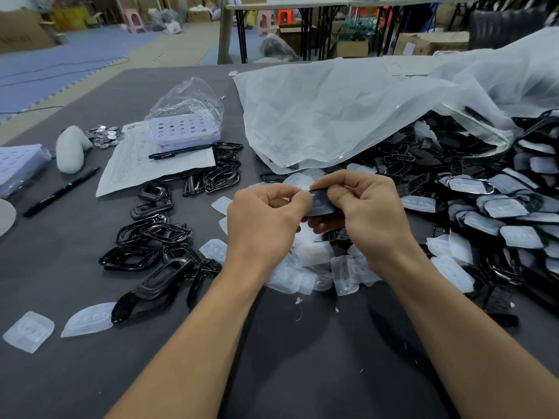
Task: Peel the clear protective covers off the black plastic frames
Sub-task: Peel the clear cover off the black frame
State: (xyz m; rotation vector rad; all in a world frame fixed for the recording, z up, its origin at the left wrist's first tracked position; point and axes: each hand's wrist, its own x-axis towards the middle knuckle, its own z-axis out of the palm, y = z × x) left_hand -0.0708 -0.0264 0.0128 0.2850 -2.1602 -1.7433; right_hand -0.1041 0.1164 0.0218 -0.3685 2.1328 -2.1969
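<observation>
Right hand (367, 207) pinches the small black plastic frame (322, 204) over the grey table's (90, 373) middle; left hand (266, 219) apparently pinches its clear protective cover's (310, 192) edge. Advise a steady, low peel.

The frames (157, 285) were glossy black, the covers (314, 252) milky clear, the counter (60, 258) dark grey, the bag (332, 116) translucent white.

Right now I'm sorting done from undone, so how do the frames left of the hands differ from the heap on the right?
The left frames are bare and glossy; the right heap mostly wears whitish clear covers. The left frames lie scattered and few; the right heap is dense, partly under the big bag. Both are black plastic frames on the dark table.
</observation>
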